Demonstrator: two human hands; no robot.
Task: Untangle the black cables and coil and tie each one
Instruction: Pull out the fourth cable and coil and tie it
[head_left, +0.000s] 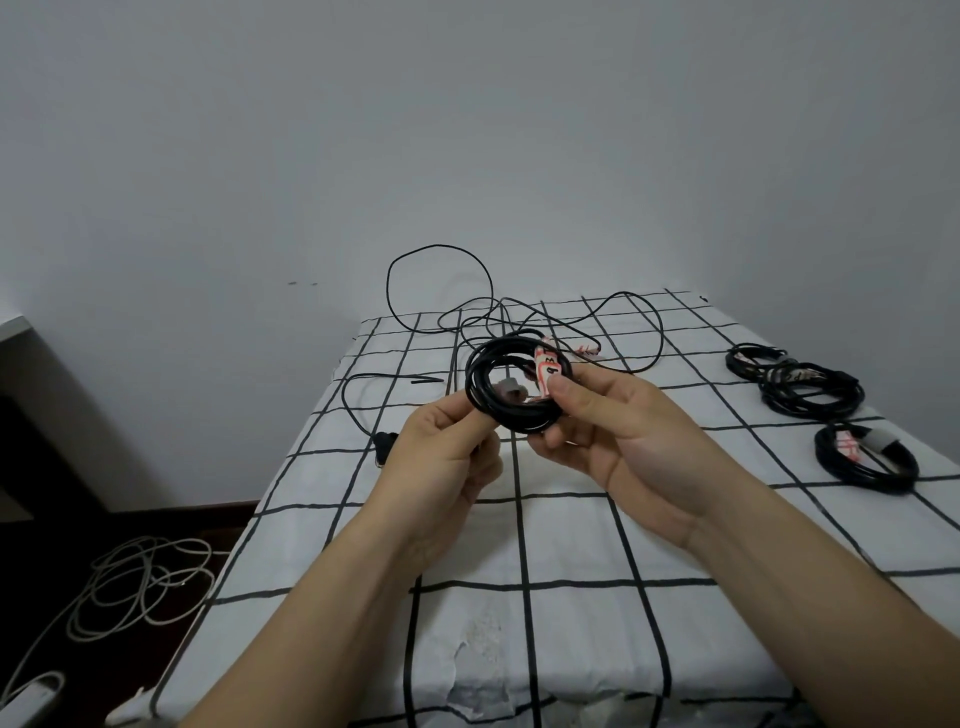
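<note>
- The fingertips of the left hand (447, 447) are hidden beneath the coiled black cable (524, 422), which it grips at the lower left.
- The right hand (618, 431) pinches the coil at its pink-and-white paper tie (545, 374), thumb on top; the print is unreadable.
- The grey connector (506, 389) inside the ring is blurred.
- The coil is held above the white, black-gridded cloth (571, 545), which is wrinkled at the near edge.
- A thin loose black cable (441, 247) loops at the far end.
- Three tied coils (810, 402) lie to the right.

Lettering on the paper tie (546, 375) is too blurred to read.
</note>
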